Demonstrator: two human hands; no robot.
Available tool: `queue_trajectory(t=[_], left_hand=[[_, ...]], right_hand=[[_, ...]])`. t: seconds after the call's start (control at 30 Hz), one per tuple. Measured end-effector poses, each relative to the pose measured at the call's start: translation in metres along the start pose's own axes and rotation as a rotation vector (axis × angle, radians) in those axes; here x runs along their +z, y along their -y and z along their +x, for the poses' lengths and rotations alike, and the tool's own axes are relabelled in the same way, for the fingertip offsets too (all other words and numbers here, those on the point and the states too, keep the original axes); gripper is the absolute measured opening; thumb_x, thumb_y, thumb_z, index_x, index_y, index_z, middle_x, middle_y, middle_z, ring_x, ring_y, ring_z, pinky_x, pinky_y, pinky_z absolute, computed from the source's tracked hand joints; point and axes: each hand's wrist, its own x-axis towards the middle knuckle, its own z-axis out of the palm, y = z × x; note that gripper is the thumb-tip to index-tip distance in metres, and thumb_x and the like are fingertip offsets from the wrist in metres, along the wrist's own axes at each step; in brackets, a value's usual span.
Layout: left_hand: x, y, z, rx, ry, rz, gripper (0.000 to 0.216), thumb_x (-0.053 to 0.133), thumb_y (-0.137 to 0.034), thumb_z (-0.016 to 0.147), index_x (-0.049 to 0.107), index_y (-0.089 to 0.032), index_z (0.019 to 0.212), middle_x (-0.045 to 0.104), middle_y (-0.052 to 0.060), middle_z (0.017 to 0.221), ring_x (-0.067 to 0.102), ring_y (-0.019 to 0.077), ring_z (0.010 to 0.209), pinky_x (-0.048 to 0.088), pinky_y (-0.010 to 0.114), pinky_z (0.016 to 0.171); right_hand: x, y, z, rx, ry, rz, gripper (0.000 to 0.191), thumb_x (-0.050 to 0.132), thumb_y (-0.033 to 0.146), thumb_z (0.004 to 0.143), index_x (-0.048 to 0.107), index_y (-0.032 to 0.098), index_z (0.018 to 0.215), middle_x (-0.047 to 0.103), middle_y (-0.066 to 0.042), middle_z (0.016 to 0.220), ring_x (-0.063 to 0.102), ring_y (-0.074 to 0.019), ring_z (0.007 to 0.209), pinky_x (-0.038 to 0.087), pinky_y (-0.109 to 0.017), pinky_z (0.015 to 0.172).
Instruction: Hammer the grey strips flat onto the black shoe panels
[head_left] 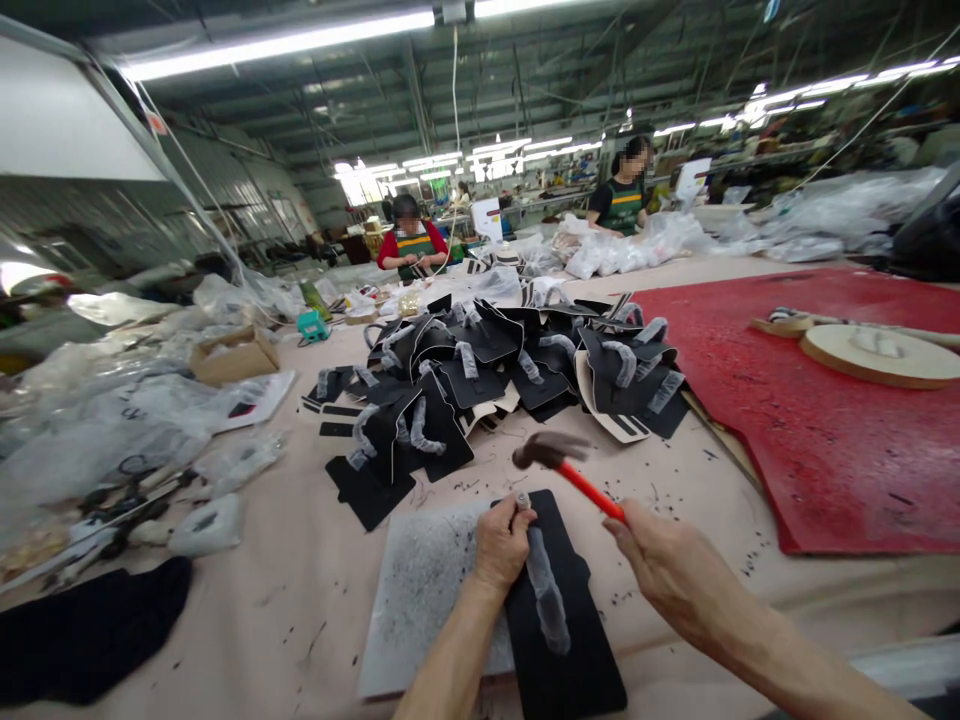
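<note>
In my right hand point(664, 545) is a claw hammer point(592, 490) with an orange handle, its blurred head raised up and left of the hand. My left hand point(504, 540) is closed around a short upright tool, perhaps a punch point(523, 499), of which only the pale round top shows. That tool stands at the upper end of a black flat panel point(585, 640). Along the panel runs a handle strap point(547, 595) wrapped in clear plastic. Partly under the panel lies a pale, speckled board point(427, 590). The tool's lower tip is hidden by my fingers.
Beyond my hands lies a heap of black panels point(480, 375) with plastic-wrapped handles. A red mat point(720, 400) carrying a round wooden-edged disc point(881, 355) covers the right side. Plastic bags point(150, 410) and a cardboard box point(234, 357) are at left. Two people work across the table.
</note>
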Motion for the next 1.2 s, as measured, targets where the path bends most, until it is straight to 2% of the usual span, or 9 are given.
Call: queue_trajectory(t=[0.13, 0.23, 0.33, 0.53, 0.77, 0.83, 0.97, 1.07, 1.2], left_hand=[[0.0, 0.003, -0.001, -0.006, 0.01, 0.012, 0.015, 0.054, -0.016, 0.088, 0.067, -0.021, 0.081, 0.069, 0.0, 0.075, 0.064, 0.0159, 0.069, 0.047, 0.025, 0.07], [0.0, 0.002, -0.001, -0.001, 0.019, -0.007, 0.015, 0.055, -0.018, 0.089, 0.068, -0.021, 0.083, 0.071, 0.001, 0.08, 0.065, 0.0163, 0.074, 0.048, 0.025, 0.075], [-0.001, 0.0, 0.0, -0.02, 0.018, -0.02, 0.015, 0.054, -0.018, 0.089, 0.067, -0.021, 0.083, 0.07, 0.001, 0.079, 0.064, 0.016, 0.073, 0.047, 0.025, 0.074], [-0.002, -0.002, 0.0, -0.018, 0.035, -0.009, 0.016, 0.054, -0.016, 0.087, 0.065, -0.022, 0.078, 0.066, -0.001, 0.071, 0.06, 0.0154, 0.066, 0.043, 0.025, 0.067], [-0.002, 0.0, 0.001, -0.007, 0.021, -0.037, 0.013, 0.057, -0.016, 0.087, 0.067, -0.022, 0.083, 0.069, 0.001, 0.077, 0.064, 0.0173, 0.071, 0.046, 0.026, 0.071], [-0.002, 0.001, 0.001, -0.006, 0.02, -0.034, 0.012, 0.057, -0.016, 0.086, 0.067, -0.022, 0.083, 0.07, 0.002, 0.078, 0.064, 0.0174, 0.072, 0.046, 0.026, 0.071], [-0.003, -0.001, 0.0, -0.02, 0.009, -0.015, 0.012, 0.057, -0.018, 0.086, 0.067, -0.021, 0.081, 0.07, 0.002, 0.076, 0.063, 0.0166, 0.07, 0.046, 0.026, 0.071], [-0.002, -0.001, 0.0, -0.063, -0.002, -0.03, 0.012, 0.058, -0.02, 0.085, 0.068, -0.02, 0.078, 0.069, 0.0, 0.073, 0.062, 0.0151, 0.067, 0.047, 0.025, 0.069], [0.002, 0.007, 0.007, -0.315, -0.168, -0.291, 0.021, 0.063, -0.034, 0.082, 0.067, -0.017, 0.072, 0.068, 0.001, 0.066, 0.064, 0.016, 0.065, 0.053, 0.026, 0.065]], right_hand=[[-0.033, 0.014, 0.02, -0.172, 0.026, -0.204, 0.032, 0.033, 0.039, 0.102, 0.049, 0.023, 0.079, 0.052, 0.003, 0.05, 0.04, -0.0124, 0.036, 0.015, -0.03, 0.044], [-0.057, 0.035, 0.034, -0.131, -0.258, -0.053, 0.03, 0.037, 0.041, 0.101, 0.047, 0.022, 0.08, 0.048, 0.005, 0.053, 0.041, -0.0104, 0.039, 0.023, -0.025, 0.043], [-0.048, 0.041, 0.03, -0.088, -0.436, 0.086, 0.028, 0.038, 0.039, 0.101, 0.046, 0.022, 0.08, 0.045, 0.006, 0.052, 0.04, -0.0099, 0.04, 0.027, -0.024, 0.044], [0.0, -0.014, -0.001, 0.026, 0.231, -0.145, 0.028, 0.039, 0.042, 0.098, 0.055, 0.022, 0.086, 0.057, 0.0, 0.054, 0.047, -0.0148, 0.043, 0.018, -0.03, 0.049], [0.023, -0.076, -0.017, 0.395, 0.347, -0.163, 0.032, 0.032, 0.038, 0.099, 0.056, 0.021, 0.086, 0.066, -0.008, 0.07, 0.064, -0.0248, 0.065, 0.04, -0.033, 0.061], [0.035, -0.075, -0.021, 0.305, 0.251, -0.295, 0.027, 0.038, 0.033, 0.096, 0.059, 0.016, 0.103, 0.069, -0.016, 0.093, 0.067, -0.0305, 0.081, 0.046, -0.04, 0.07], [0.049, -0.026, -0.018, -0.241, 0.148, -0.252, 0.053, 0.045, 0.013, 0.087, 0.044, 0.02, 0.14, 0.047, -0.016, 0.145, 0.05, -0.0302, 0.125, 0.04, -0.047, 0.101], [0.058, 0.018, -0.01, -0.533, 0.339, -0.11, 0.056, 0.048, 0.005, 0.078, 0.051, 0.024, 0.131, 0.051, -0.008, 0.141, 0.051, -0.0251, 0.121, 0.039, -0.043, 0.103], [0.077, 0.043, -0.008, -0.609, 0.398, -0.152, 0.026, 0.049, 0.007, 0.079, 0.059, 0.019, 0.1, 0.064, -0.009, 0.115, 0.059, -0.0247, 0.1, 0.043, -0.044, 0.096]])
